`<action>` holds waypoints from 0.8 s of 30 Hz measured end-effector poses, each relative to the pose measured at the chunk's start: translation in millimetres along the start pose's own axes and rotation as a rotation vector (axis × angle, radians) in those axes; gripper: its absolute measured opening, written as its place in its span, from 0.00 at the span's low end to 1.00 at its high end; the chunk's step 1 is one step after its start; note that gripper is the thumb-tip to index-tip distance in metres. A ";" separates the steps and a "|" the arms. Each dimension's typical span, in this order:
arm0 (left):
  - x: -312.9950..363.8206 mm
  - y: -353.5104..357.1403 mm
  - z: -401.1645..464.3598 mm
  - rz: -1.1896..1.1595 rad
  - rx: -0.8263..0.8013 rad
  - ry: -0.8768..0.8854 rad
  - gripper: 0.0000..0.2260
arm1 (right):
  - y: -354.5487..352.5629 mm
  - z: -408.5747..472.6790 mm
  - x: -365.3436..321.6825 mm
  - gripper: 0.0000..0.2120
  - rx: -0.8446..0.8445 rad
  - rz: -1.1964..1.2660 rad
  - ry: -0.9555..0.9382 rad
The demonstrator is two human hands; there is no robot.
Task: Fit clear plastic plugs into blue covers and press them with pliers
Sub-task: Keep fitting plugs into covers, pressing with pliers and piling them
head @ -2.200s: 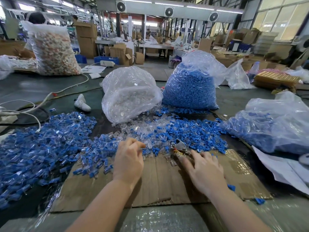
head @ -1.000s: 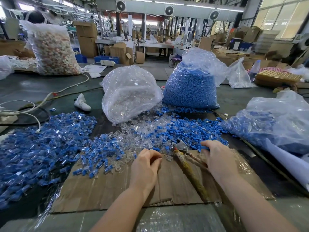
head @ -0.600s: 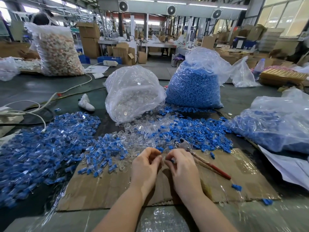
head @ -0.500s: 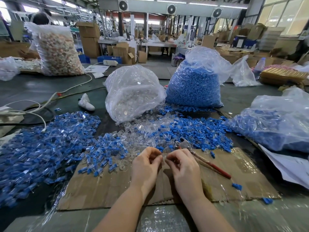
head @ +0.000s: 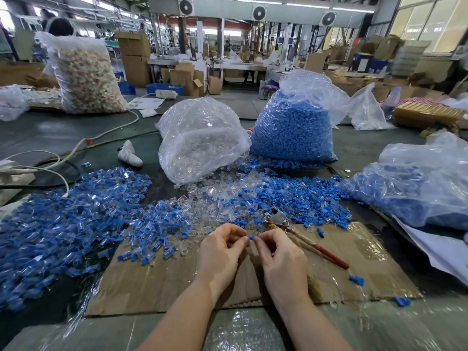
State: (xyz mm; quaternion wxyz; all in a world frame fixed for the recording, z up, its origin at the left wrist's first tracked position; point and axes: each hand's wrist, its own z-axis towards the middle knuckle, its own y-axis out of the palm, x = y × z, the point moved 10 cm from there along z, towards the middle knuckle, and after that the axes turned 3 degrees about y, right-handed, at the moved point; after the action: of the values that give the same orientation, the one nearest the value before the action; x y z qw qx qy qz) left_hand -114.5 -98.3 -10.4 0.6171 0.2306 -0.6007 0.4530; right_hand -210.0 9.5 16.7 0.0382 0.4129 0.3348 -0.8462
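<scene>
Blue cover (head: 251, 238) pinched between hands (head: 249, 252), mid-cardboard (head: 162, 282)

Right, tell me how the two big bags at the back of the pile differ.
The clear-plug bag holds colourless parts; the blue-cover bag holds solid blue ones. The clear-plug bag slumps low and lies to the left; the blue-cover bag stands taller to its right. Both are transparent plastic, stand side by side on the table, and have loose parts heaped in front.

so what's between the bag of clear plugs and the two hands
In the head view, a loose heap of clear plugs mixed with blue covers lies between the bag and the hands, then a bare strip of cardboard.
</scene>
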 end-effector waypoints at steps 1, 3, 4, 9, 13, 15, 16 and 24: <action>-0.4 0.4 -0.1 -0.021 -0.005 -0.007 0.05 | 0.0 -0.3 -1.5 0.04 0.003 -0.025 -0.014; -0.5 2.7 -0.7 -0.083 -0.026 -0.018 0.05 | 1.1 -1.5 -4.3 0.05 0.001 -0.080 -0.033; 0.2 3.9 -1.1 -0.094 -0.038 -0.013 0.05 | 1.6 -2.0 -5.8 0.06 0.002 -0.103 -0.043; -1.3 6.1 -0.4 -0.111 -0.052 -0.019 0.05 | 1.5 -1.8 -6.7 0.05 0.001 -0.109 -0.058; 0.3 1.0 0.9 -0.020 -0.016 0.010 0.07 | 0.8 -3.4 -14.1 0.07 -0.011 -0.078 -0.118; 1.8 0.8 0.3 0.001 -0.021 0.019 0.06 | 1.3 -3.6 -15.8 0.10 -0.025 -0.068 -0.134; 1.9 1.1 0.0 0.003 -0.025 0.017 0.06 | 1.9 -3.6 -16.3 0.10 -0.036 -0.066 -0.136; 2.5 1.8 -1.3 0.002 -0.036 0.007 0.05 | 2.9 -3.6 -17.7 0.09 -0.057 -0.055 -0.144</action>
State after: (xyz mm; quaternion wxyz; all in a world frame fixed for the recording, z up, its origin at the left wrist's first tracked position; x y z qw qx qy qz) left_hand -115.7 -95.7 -8.6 0.6230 0.2173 -0.6067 0.4434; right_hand -195.0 5.7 26.3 0.0505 0.3401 0.3662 -0.8647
